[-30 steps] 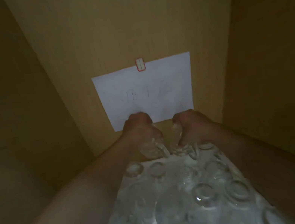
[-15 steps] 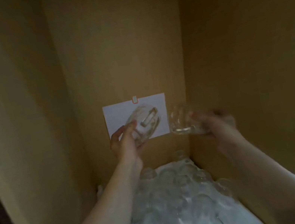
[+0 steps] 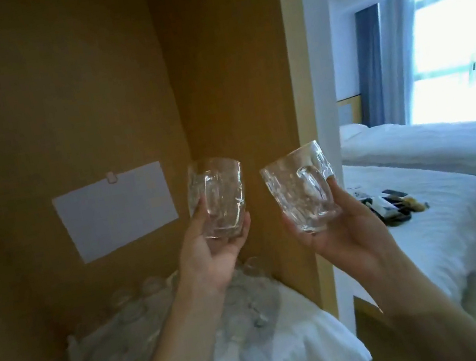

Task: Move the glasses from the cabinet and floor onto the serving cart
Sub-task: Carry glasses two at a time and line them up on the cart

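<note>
Glasses: left glass (image 3: pixel 217 198) held in left hand (image 3: pixel 210 248), right glass (image 3: pixel 301 188) in right hand (image 3: pixel 337 226); possibly knocking together, or against cabinet wall (image 3: pixel 229 86).

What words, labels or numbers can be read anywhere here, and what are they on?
None can be read.
White paper sheet clipped to the cabinet back wall: looks blank in this view; any writing is too faint to make out.
Glass mug in the left hand: clear, no mark seen.
Glass mug in the right hand: clear, no mark seen.
Small items on the bed: too blurred to read.
</note>
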The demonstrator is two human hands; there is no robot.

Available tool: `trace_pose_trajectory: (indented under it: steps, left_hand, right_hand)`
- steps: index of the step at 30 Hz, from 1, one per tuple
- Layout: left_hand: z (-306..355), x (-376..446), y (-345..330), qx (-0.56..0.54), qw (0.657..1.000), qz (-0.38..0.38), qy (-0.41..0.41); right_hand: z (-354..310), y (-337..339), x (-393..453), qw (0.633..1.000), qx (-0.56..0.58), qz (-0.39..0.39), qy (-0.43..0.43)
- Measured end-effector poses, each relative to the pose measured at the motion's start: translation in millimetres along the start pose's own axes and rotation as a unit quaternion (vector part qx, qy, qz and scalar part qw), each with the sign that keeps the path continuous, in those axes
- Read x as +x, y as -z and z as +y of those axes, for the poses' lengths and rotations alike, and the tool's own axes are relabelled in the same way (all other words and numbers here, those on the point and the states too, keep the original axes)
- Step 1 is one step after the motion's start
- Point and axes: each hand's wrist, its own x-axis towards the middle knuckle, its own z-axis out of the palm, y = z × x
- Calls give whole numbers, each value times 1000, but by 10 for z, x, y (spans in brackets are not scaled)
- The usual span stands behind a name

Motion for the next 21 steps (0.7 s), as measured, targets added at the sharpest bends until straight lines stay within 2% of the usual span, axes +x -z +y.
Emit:
trace_pose_trajectory:
  steps: [6,10,17,21]
  left_hand:
    - [-887,-7,-517,145,983,-101,42]
    - [-1649,27,-977,185,973,-129,45]
    - [-3093,70,-1727,149,970,-137,134]
    - [-3896,172,-2049,167,949,-193,185]
  right_hand:
    - [-764,400,-437,998,31,6,54]
    - [-1456,775,-761,991,39,89,89]
    - [-2705,1376,-1492,968,-10,144,208]
    - [-3374,1761,-1917,950,-76,167,252]
